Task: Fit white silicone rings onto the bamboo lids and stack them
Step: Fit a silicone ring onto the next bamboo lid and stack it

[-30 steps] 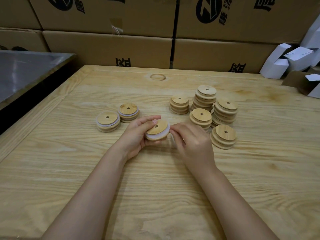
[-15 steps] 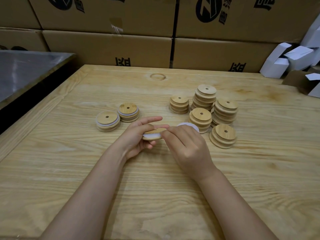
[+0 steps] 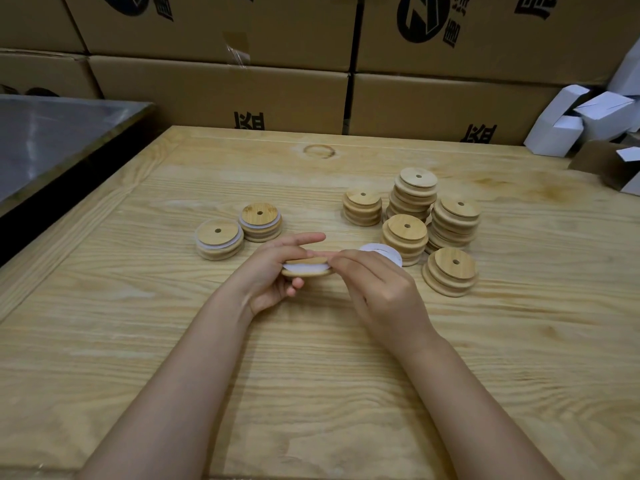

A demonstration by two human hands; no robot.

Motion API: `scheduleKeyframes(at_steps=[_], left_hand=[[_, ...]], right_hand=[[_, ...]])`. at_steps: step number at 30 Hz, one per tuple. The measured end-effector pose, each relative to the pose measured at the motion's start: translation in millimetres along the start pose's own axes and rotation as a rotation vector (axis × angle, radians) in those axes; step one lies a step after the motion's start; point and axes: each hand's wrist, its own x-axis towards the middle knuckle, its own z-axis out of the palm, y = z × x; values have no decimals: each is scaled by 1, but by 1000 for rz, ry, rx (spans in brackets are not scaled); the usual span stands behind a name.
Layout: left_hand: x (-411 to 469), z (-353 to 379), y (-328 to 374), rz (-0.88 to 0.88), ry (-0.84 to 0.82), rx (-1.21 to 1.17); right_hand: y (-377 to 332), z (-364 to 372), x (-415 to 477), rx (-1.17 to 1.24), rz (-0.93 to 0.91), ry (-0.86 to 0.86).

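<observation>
My left hand [image 3: 273,271] holds a bamboo lid [image 3: 307,270] edge-on just above the wooden table [image 3: 311,375], thumb below and index finger stretched out over it. A white silicone ring [image 3: 306,267] wraps the lid's edge. My right hand [image 3: 381,292] pinches that ring at the lid's right side. A patch of white ring [image 3: 382,252] shows behind my right fingers. Two short stacks of ringed lids [image 3: 219,239] [image 3: 260,221] stand to the left. Several stacks of bare bamboo lids [image 3: 414,194] [image 3: 450,271] stand to the right.
Cardboard boxes [image 3: 221,95] form a wall along the table's far edge. White folded cartons [image 3: 581,119] lie at the back right. A metal-topped surface [image 3: 52,133] adjoins the table on the left.
The lid has tilted from angled face-up to nearly edge-on. My right hand has moved left onto the ring at the lid's edge, and a white ring patch now shows behind it.
</observation>
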Motion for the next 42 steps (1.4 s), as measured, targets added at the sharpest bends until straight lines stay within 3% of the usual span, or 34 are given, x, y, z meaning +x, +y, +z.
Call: scheduleKeyframes(at_steps=[13,24,29,34,42], left_hand=[[0,6,0,2,-38,58],[2,4,-1,41,-14,7],[-2,5,-1,116,-60,17],[-4,2,0,204,-75,6],[-4,-1,-1,424,80,109]], right_hand=[[-10,3,4,-122,-155,54],[-15,4,6,-159,-98,32],[-10,3,5,-96,-13,26],[-5,2,2,131,183,17],[0,2,0,172,375,101]])
